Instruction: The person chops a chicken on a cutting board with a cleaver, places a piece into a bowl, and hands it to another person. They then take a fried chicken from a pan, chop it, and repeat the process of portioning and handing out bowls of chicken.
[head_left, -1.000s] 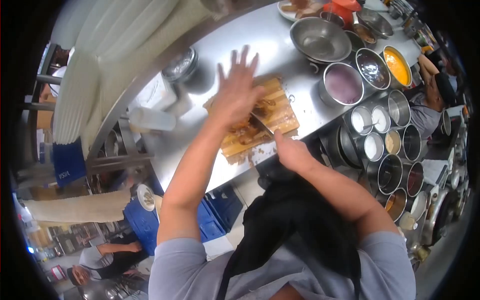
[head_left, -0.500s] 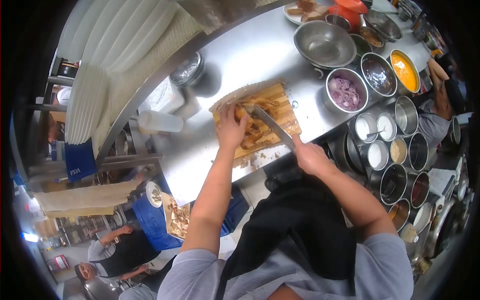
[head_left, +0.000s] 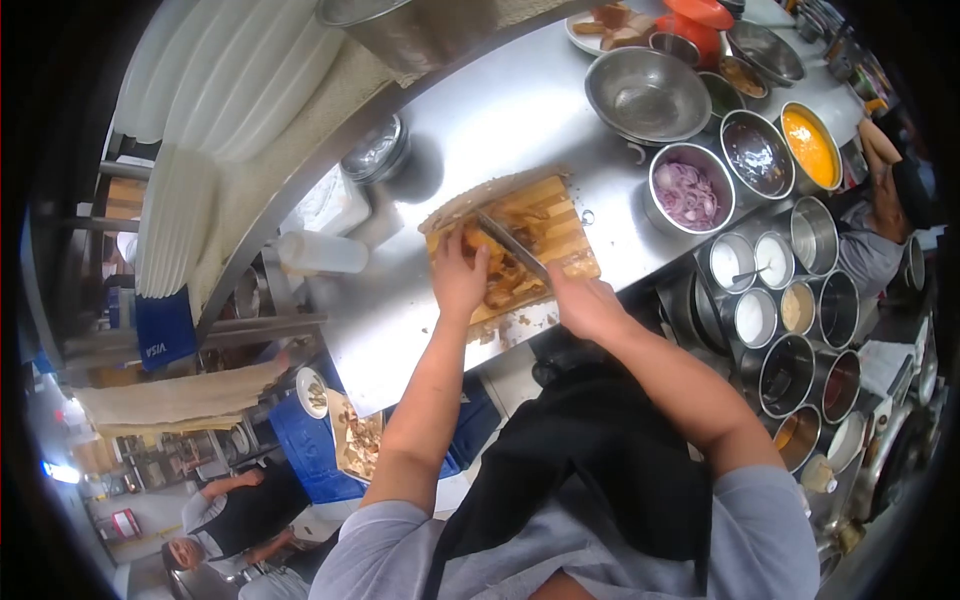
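On the steel counter lies a striped wooden cutting board (head_left: 572, 235) with browned pieces of cooked chicken (head_left: 497, 285) on it. My right hand (head_left: 590, 305) is closed around the handle of a knife (head_left: 518, 248). Its blade slants up and left across the chicken, close to my left fingers. My left hand (head_left: 460, 275) presses on the chicken at the board's left side, fingertips curled over it. The meat under those fingers is partly hidden. Small crumbs are scattered along the board's near edge.
Right of the board stand a bowl of sliced red onions (head_left: 688, 190), a wide metal bowl (head_left: 648, 95) and a pot of orange sauce (head_left: 808, 145). A squeeze bottle (head_left: 325, 252) lies left. Stacked plates (head_left: 178, 225) sit on the shelf. A co-worker (head_left: 245, 505) is at lower left.
My right hand has shifted left with the knife, and the blade has moved left over the chicken, nearer my left hand. My left hand stays nearly in place on the meat.
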